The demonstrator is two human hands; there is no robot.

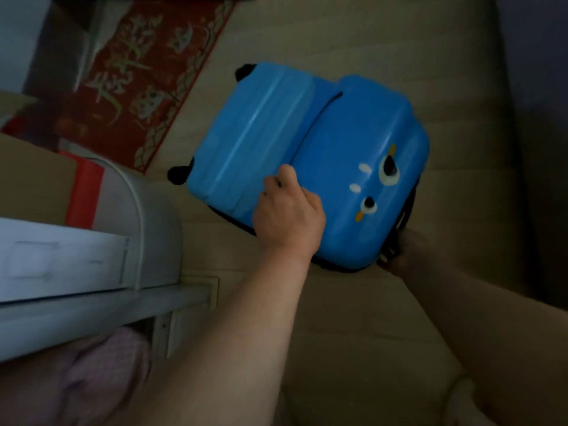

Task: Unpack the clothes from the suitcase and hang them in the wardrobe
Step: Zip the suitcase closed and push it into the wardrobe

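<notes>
Blue suitcase [310,155] with cartoon eyes; red mat [147,78], pale script.

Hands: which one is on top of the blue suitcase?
The left hand: it lies on top of the blue suitcase, beside the painted eyes. The right hand is at its shadowed edge instead.

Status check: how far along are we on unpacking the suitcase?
Done: nothing yet. The blue suitcase lies closed on the floor. In hand: the left hand grips its shell at the groove, and the right hand is at its dark handle edge, grip unclear. Left: open it, take the clothes out and hang them. No wardrobe is clearly identifiable in view.
</notes>
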